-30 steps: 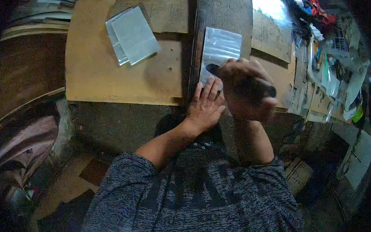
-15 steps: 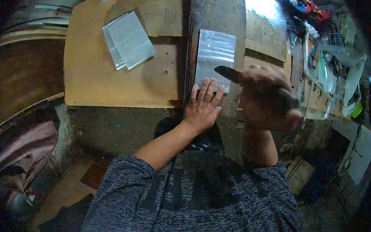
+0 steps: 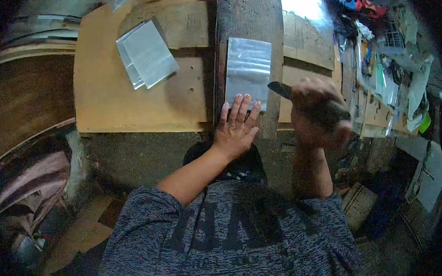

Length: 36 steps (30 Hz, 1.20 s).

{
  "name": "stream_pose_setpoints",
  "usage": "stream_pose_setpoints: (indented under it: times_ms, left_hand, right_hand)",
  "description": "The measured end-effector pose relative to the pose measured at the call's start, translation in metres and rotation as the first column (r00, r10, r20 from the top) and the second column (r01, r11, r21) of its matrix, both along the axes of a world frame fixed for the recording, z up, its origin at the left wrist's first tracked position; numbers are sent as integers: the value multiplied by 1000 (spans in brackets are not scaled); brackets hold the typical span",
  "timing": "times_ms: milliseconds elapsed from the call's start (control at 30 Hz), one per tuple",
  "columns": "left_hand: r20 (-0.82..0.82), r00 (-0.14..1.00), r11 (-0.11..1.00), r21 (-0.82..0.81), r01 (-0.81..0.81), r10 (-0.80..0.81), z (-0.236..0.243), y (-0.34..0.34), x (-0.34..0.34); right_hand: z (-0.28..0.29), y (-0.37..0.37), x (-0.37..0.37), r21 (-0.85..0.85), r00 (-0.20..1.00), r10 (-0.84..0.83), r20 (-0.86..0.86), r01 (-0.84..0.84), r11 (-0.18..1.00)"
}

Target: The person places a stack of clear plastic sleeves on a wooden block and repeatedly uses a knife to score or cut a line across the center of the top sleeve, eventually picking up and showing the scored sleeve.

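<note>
My left hand [image 3: 235, 129] lies with fingers spread, fingertips pressing on the lower end of a clear plastic bag [image 3: 249, 66], which lies flat on a dark wooden plank [image 3: 249, 11]. To its right my right hand [image 3: 320, 118], blurred, is closed on the handle of a knife. The dark blade [image 3: 279, 90] points up-left, just beside the bag's right edge; whether it touches the plank I cannot tell. On the yellowish board [image 3: 104, 94] to the left lies a small stack of similar plastic bags [image 3: 152, 56].
Thinner wooden boards [image 3: 306, 43] flank the plank. A cluttered pile of cloth, plastic and a wire basket [image 3: 390, 36] fills the right side, with a green object [image 3: 424, 125] at its edge. A curved brown surface [image 3: 28, 88] and a pinkish cloth [image 3: 36, 182] are at the left.
My right hand with the knife has moved right and down from over the bag to beside it. My left hand stays on the bag's lower end. The view has shifted slightly.
</note>
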<state>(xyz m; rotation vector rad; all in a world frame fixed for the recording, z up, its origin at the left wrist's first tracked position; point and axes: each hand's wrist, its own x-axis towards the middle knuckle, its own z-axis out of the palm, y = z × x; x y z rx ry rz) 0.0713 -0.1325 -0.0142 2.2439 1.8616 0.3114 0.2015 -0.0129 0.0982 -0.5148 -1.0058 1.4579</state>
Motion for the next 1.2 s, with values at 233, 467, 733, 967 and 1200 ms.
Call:
stream_pose_setpoints:
  times_ms: [233, 467, 733, 967, 1200]
  left_hand:
    - [19, 1000, 999, 38, -1, 0, 0, 1, 0]
    - [55, 998, 994, 105, -17, 11, -12, -6, 0]
    - [92, 996, 1000, 25, -18, 16, -17, -7, 6]
    - [-8, 1000, 997, 71, 17, -16, -11, -4, 0]
    - [81, 997, 1000, -1, 10, -10, -5, 0, -2]
  right_hand:
    - [1, -5, -5, -95, 993, -31, -117, 20, 995]
    - [10, -28, -42, -49, 974, 87, -209, -99, 994]
    - [-9, -18, -54, -8, 981, 192, 7, -192, 981]
    - [3, -16, -45, 43, 975, 218, -44, -216, 976]
    - [-2, -22, -37, -34, 971, 114, -211, -124, 992]
